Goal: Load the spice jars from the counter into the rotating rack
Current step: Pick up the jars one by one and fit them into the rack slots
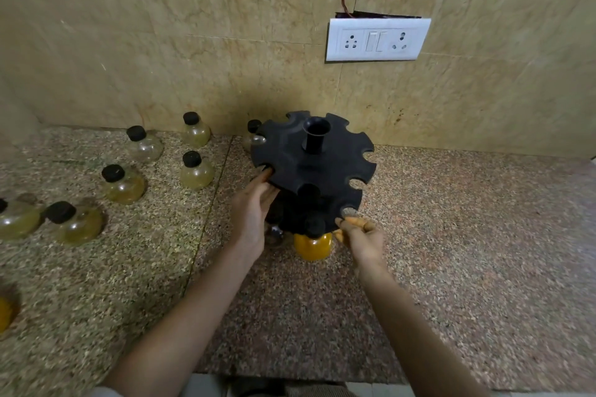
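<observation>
The black rotating rack stands on the counter near the wall, its slotted top disc empty. A yellow-filled spice jar with a black cap hangs in the lower tier at the front. My left hand grips the left rim of the top disc, thumb at a slot. My right hand pinches the front right rim, just right of the yellow jar. Several black-capped jars stand on the counter to the left, among them a jar nearest the rack and a jar further left.
One jar stands behind the rack by the tiled wall. A yellow jar is cut off at the left edge. A white socket plate is on the wall above. The granite counter extends to the right.
</observation>
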